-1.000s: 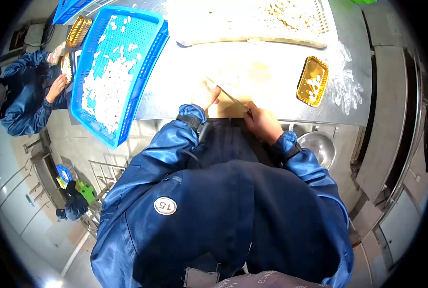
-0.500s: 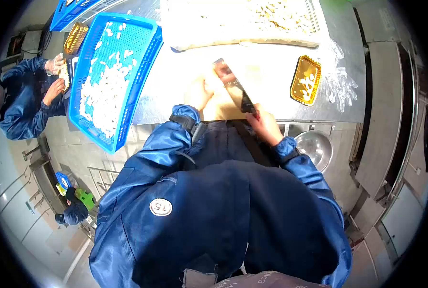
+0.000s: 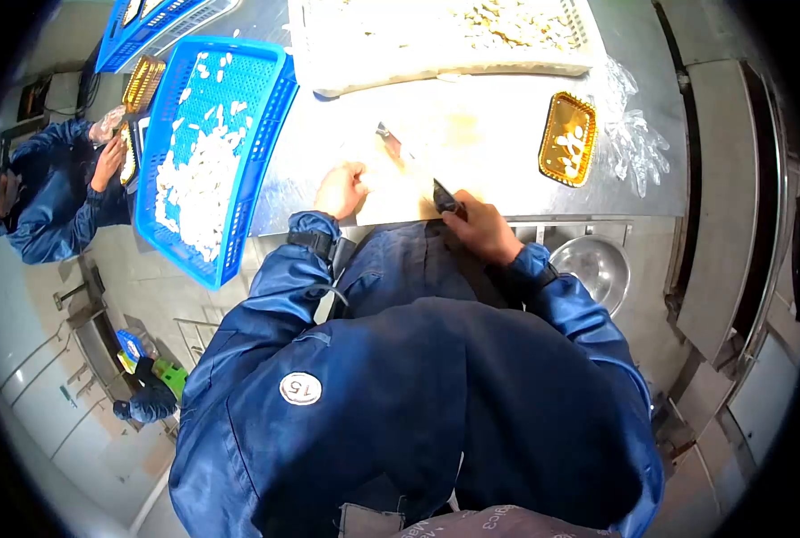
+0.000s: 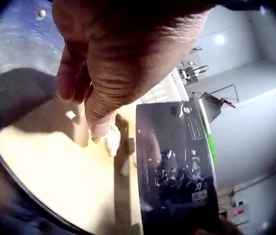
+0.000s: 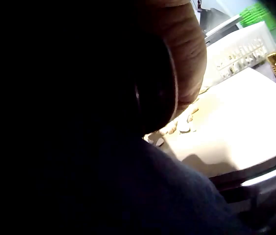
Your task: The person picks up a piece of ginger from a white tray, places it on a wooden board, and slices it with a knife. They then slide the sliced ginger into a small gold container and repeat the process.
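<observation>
In the right hand (image 3: pixel 485 231) is the handle of a broad dark cleaver (image 3: pixel 445 195), its blade reaching over the pale cutting board (image 3: pixel 391 211). The left wrist view shows the blade (image 4: pixel 174 161) upright beside a small whitish piece (image 4: pixel 112 141). The left hand (image 3: pixel 340 191) is left of the blade; its thumb and fingers point down (image 4: pixel 123 58), the thumb tip touching that piece. Other pale pieces (image 5: pixel 184 126) lie on the board in the right wrist view, where the right hand (image 5: pixel 184 54) is mostly dark and its grip is hidden.
A blue basket (image 3: pixel 270 134) of white pieces stands at left, a white crate (image 3: pixel 306 54) behind the board. At right are a gold tray (image 3: pixel 546 148) with several pieces and crumpled clear plastic (image 3: pixel 637 148). Another person (image 3: pixel 46 202) works at far left.
The left hand has moved left and away from the blade. The cleaver, shown broadside half a second ago, has turned and now looks narrower from above.
</observation>
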### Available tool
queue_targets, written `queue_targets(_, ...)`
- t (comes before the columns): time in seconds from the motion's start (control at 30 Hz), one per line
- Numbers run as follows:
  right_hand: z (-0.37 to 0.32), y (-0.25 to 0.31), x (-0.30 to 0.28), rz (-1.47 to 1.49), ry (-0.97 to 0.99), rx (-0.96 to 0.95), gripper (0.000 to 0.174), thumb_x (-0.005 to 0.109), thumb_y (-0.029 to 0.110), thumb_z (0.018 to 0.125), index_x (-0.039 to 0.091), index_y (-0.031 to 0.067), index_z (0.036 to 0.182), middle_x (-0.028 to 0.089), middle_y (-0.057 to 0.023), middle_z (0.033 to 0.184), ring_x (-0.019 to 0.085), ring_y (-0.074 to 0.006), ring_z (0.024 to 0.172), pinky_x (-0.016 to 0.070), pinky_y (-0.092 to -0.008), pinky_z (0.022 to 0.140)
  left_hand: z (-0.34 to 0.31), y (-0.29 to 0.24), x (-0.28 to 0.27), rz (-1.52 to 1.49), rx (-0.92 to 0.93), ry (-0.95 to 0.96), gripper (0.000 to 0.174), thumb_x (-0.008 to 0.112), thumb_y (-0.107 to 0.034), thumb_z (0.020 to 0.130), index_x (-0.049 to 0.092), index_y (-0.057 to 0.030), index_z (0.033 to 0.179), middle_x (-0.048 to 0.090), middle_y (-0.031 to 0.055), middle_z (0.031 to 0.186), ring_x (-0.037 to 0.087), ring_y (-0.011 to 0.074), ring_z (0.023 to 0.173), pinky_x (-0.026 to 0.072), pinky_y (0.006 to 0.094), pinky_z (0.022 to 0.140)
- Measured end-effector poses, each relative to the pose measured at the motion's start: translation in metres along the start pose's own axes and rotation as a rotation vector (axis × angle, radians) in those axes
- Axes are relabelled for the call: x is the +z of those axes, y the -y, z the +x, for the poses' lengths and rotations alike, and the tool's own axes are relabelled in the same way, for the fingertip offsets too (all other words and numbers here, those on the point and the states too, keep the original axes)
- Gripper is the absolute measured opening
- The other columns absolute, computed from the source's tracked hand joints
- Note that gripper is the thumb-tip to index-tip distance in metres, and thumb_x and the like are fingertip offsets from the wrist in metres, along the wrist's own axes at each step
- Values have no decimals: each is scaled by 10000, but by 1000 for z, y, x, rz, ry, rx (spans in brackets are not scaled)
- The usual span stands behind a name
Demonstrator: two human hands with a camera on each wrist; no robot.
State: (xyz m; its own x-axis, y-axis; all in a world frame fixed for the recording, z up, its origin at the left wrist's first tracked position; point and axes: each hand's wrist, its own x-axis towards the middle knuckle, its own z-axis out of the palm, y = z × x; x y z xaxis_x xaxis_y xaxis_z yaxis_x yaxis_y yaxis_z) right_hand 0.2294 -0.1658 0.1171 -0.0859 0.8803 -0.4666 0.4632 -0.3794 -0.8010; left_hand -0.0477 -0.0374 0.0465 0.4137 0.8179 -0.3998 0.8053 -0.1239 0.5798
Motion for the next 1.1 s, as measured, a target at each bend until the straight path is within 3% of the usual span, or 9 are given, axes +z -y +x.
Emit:
queue_targets(0.13, 20, -12, 22, -17, 55, -134, 234, 641, 234, 935, 588, 13, 991, 658, -237, 801, 664, -390, 761, 512, -431, 689, -6, 9, 10, -14, -42, -97, 299, 786, -122, 780, 681, -10, 1036, 640, 162, 922, 641, 280, 833, 522, 369, 768)
queue_targets(0.23, 19, -16, 18, -12, 63, 16, 257, 643, 253, 938, 575, 13, 1001, 659, -242, 785, 663, -405, 725, 511, -449, 670, 2, 8, 21, -185, -42, -124, 265, 692, -51, 764, 678, -17, 1027, 642, 203, 948, 632, 375, 909, 516, 410, 814)
queue_targets(0.27, 19, -18, 14, 2, 62, 76, 257, 641, 254, 939, 572, 15, 1005, 657, -244, 779, 661, -408, 716, 510, -454, 666, 3, 8, 28, -71, 32, -205, 259, 760, -89, 793, 669, -1, 1018, 629, 159, 907, 647, 257, 809, 522, 347, 738)
queue_targets(0.3, 21, -33, 13, -113, -35, -76, 260, 630, 265, 940, 562, 24, 1010, 643, -244, 756, 654, -430, 721, 506, -464, 667, 9, 2, 33, -136, 50, -191, 264, 762, -88, 785, 670, -2, 1016, 628, 157, 908, 642, 259, 801, 521, 350, 738)
queue_targets(0.37, 17, -33, 5, -118, -102, -45, 260, 628, 268, 936, 559, 28, 1008, 640, -245, 757, 648, -445, 733, 503, -472, 672, 17, -12, 39, -104, 169, -255, 298, 768, -88, 769, 660, -19, 1038, 636, 139, 877, 641, 259, 778, 524, 352, 741)
queue_targets(0.47, 10, -21, -5, -101, -116, 13, 254, 625, 261, 927, 551, 32, 1007, 644, -259, 775, 640, -476, 773, 504, -487, 683, 20, -32, 38, -159, 78, -351, 335, 765, -90, 773, 628, -15, 1069, 645, 123, 837, 655, 260, 782, 529, 345, 735)
queue_targets(0.6, 11, -19, 1, -161, -100, -32, 260, 626, 249, 922, 546, 28, 1034, 646, -283, 791, 635, -494, 794, 500, -525, 686, 9, -46, 25, -567, -362, -72, 224, 708, -136, 891, 564, 26, 945, 644, 108, 754, 638, 168, 603, 541, 305, 579)
queue_targets(0.87, 15, -9, 16, -160, -59, -77, 313, 646, 209, 919, 568, -8, 1131, 664, -241, 791, 660, -433, 758, 511, -472, 675, 26, -8, 56, -878, -377, 17, 121, 541, -43, 936, 569, 67, 895, 677, 149, 761, 687, 199, 615, 582, 323, 560)
queue_targets(1.1, 22, -21, 29, -95, 8, -31, 277, 626, 220, 936, 521, 10, 1084, 653, -247, 775, 645, -451, 759, 498, -485, 683, 29, -16, 49, -884, -396, 52, 162, 592, -37, 984, 498, 26, 869, 621, 132, 712, 612, 177, 563, 538, 316, 502)
